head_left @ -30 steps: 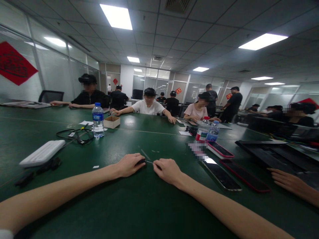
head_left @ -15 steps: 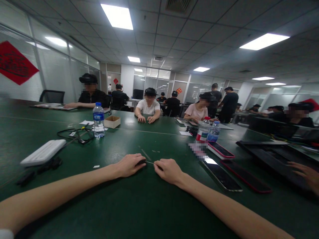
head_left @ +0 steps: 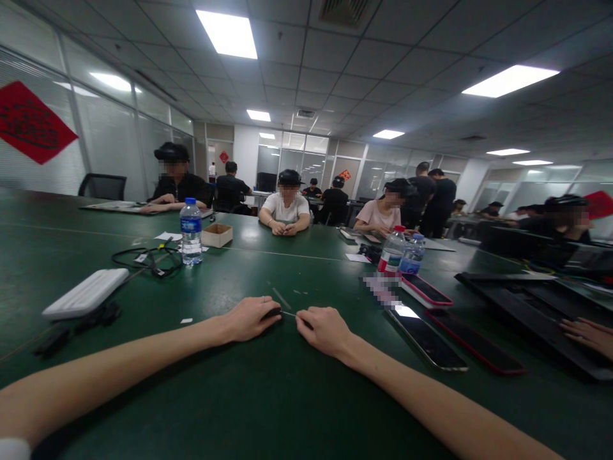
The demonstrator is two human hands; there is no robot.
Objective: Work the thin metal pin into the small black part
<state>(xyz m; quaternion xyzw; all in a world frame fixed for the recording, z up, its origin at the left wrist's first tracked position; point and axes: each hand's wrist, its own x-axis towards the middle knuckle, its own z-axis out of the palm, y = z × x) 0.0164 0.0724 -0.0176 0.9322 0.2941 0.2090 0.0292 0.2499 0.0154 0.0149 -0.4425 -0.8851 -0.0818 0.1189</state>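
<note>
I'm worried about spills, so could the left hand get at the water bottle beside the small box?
Probably yes: nothing seems to stand between the left hand and the water bottle, though its fingers seem to hold a small dark object.

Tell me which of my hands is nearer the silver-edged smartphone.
Right. Your right hand is just to the left of the silver-edged smartphone, not touching it; your left hand is farther left, beyond the right hand.
</note>
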